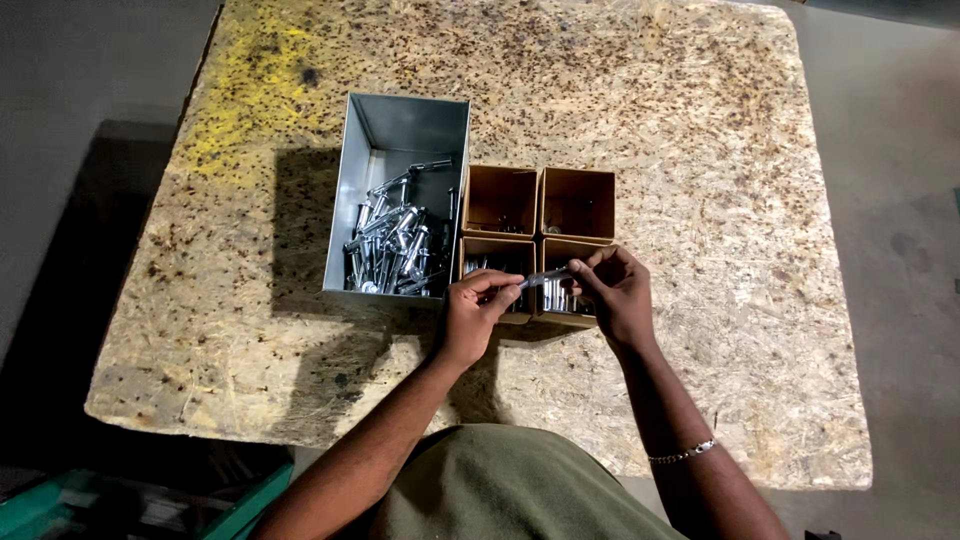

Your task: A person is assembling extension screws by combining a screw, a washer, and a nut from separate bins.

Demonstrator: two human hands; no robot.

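My left hand [476, 312] and my right hand [615, 290] pinch the two ends of one silver bolt [545, 277], held level above the front pair of small brown cardboard boxes. The front left box [492, 250] and front right box [563, 300] hold several metal parts. Behind them stand the back left box [500, 200] and back right box [578, 203], each with only a few small pieces. A grey metal bin [385, 140] full of several silver bolts [395, 245] stands just left of the boxes.
Everything rests on a rough chipboard tabletop [720, 180] with a yellow paint stain [250, 80] at the far left. A bracelet [683, 454] circles my right wrist. A green frame [150, 505] shows below the table's near left edge.
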